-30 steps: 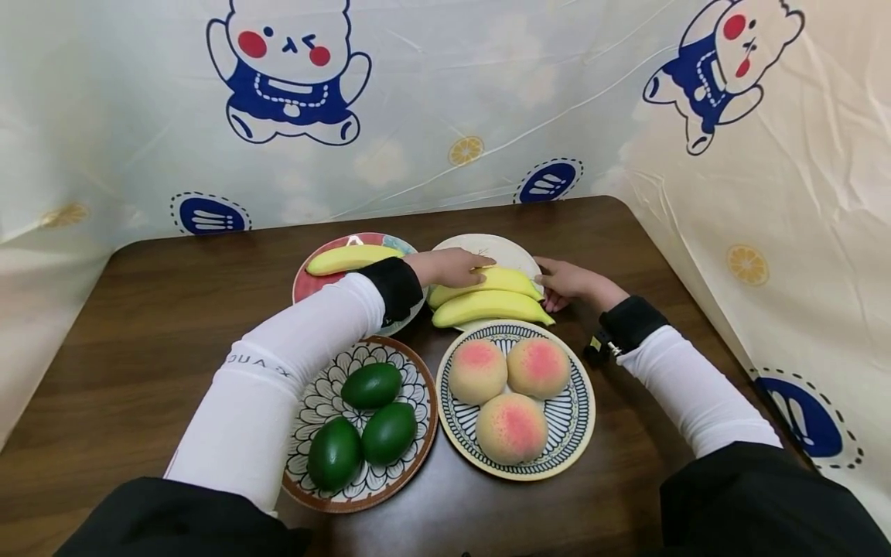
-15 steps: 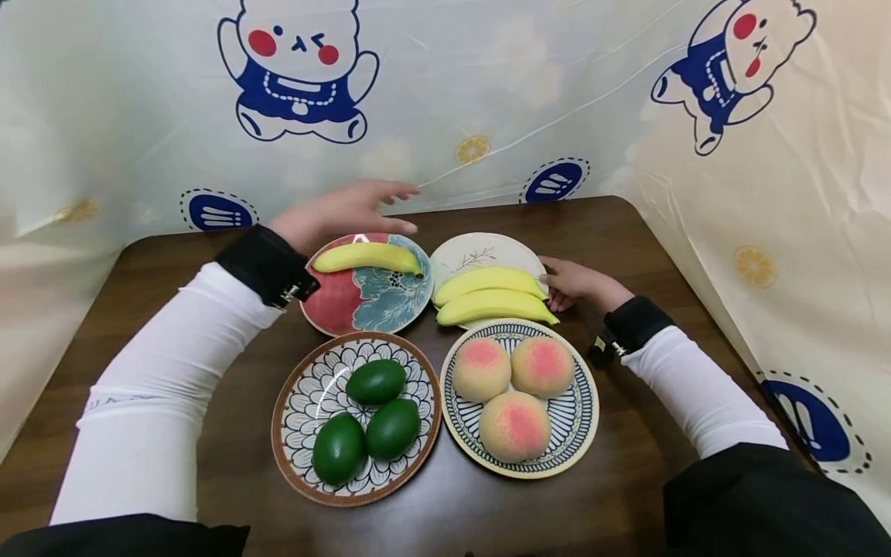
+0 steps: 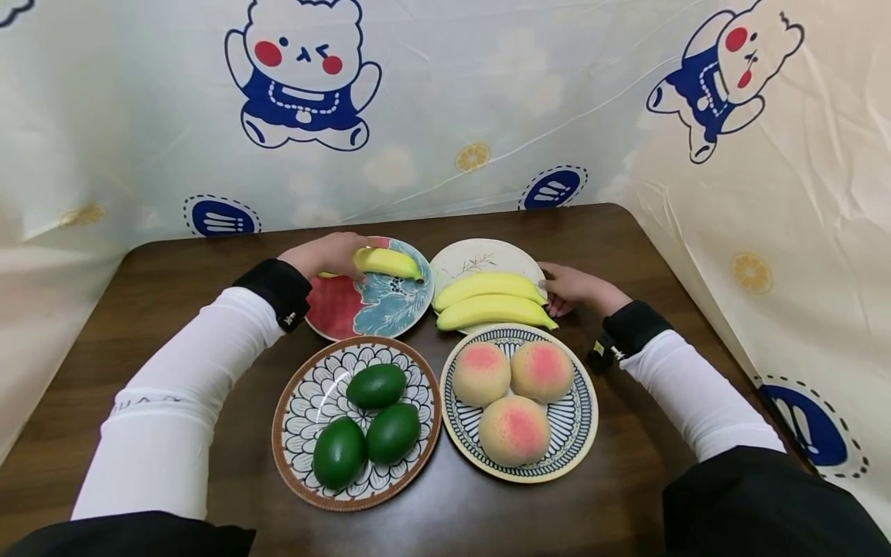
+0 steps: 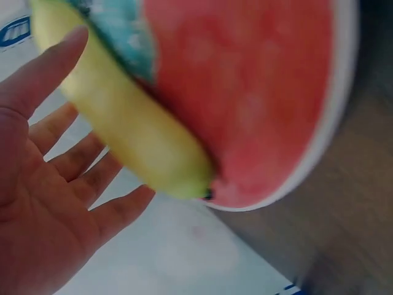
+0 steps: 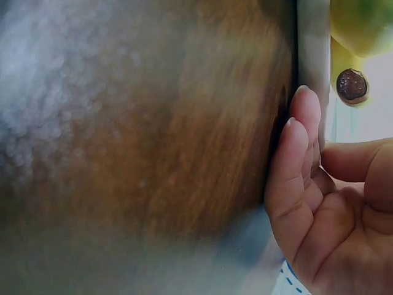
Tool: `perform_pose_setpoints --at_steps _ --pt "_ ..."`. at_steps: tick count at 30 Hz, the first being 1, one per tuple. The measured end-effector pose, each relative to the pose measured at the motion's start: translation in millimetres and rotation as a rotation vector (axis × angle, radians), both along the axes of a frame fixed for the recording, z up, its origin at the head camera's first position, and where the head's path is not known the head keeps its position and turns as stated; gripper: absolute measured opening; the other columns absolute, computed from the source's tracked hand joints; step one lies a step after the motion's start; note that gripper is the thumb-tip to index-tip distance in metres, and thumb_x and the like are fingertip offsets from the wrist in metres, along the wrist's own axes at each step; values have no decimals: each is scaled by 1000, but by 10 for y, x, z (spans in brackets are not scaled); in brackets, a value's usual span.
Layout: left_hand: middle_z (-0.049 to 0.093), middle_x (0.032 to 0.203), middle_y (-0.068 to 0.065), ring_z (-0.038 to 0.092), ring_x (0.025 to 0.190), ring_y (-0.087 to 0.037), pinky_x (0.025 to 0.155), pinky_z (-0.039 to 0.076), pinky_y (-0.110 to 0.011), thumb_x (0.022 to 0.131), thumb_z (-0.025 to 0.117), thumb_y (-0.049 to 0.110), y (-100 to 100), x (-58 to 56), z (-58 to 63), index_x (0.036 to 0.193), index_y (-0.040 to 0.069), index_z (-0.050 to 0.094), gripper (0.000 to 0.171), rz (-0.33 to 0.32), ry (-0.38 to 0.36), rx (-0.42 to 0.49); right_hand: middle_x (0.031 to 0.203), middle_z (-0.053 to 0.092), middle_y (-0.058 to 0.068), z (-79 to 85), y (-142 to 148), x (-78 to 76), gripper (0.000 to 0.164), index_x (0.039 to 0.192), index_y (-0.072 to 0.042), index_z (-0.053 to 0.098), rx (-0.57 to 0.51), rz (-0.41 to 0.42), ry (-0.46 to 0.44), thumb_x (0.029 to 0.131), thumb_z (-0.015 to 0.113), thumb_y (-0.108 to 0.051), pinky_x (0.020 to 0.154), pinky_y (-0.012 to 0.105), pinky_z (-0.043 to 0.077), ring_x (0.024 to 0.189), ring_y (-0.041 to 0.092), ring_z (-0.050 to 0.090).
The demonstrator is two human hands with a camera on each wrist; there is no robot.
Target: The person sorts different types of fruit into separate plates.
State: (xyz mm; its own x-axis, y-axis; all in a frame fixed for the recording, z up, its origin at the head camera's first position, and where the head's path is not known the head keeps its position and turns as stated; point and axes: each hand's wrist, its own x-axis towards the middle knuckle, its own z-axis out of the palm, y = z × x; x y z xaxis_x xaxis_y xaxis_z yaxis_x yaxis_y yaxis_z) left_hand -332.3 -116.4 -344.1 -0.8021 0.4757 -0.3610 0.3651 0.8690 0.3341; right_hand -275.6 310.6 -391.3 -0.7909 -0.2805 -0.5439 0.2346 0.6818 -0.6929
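Observation:
My left hand (image 3: 327,254) is over a banana (image 3: 390,264) on the red and blue plate (image 3: 334,305). In the left wrist view its thumb and spread, fairly straight fingers lie around the banana (image 4: 132,123) without closing on it; whether they touch it I cannot tell. My right hand (image 3: 574,286) pinches the rim of the white plate (image 3: 452,259) at its right side. Seen from the right wrist, the thumb is above that rim (image 5: 314,49) and the fingers are under it. Two bananas (image 3: 490,288) lie side by side on the white plate.
Nearer to me stand a brown-rimmed plate (image 3: 288,418) with three green oval fruits (image 3: 377,386) and a blue-patterned plate (image 3: 581,422) with three peaches (image 3: 514,431). All rest on a dark wooden table (image 3: 487,518). A printed cloth (image 3: 418,93) hangs behind.
My left hand let go of the bananas on the white plate, swung left above the red and blue plate, then came down to its banana. The right hand stays at the white plate's rim.

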Motion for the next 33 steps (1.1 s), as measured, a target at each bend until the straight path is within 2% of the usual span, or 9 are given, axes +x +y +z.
perform_pose_setpoints --at_steps 3,8,15,25,33 --pt "50 143 -28 44 127 -44 114 41 -58 87 79 15 -7 -8 -81 158 7 37 82 -1 13 -18 72 56 2 -7 -15 7 63 164 -5 4 -4 -18 -4 111 36 -18 58 26 56 57 11 61" --pt "57 132 -27 48 118 -42 112 43 -56 89 77 11 24 -11 -125 150 0 47 69 -34 71 -34 72 56 3 1 -23 -1 64 165 -6 4 2 -18 -5 111 36 -22 58 26 56 57 11 61" --pt "62 124 -25 51 110 -39 107 45 -52 92 74 10 51 5 -167 144 -4 54 58 -71 123 -30 69 59 3 -15 11 -39 59 166 -11 4 -13 -48 -21 113 28 -24 57 26 58 56 9 64" --pt "63 126 -25 51 107 -37 105 46 -49 92 75 15 64 20 -131 144 -7 52 62 -60 93 -73 70 59 3 4 8 -81 58 166 -15 7 -4 -39 -10 114 28 -25 58 25 58 55 9 63" --pt "66 109 -21 52 96 -33 94 47 -44 90 76 16 110 33 -70 132 -7 62 50 -74 131 -72 70 58 3 -20 11 -55 58 166 -14 7 9 -45 -11 114 29 -25 57 25 58 54 9 63"
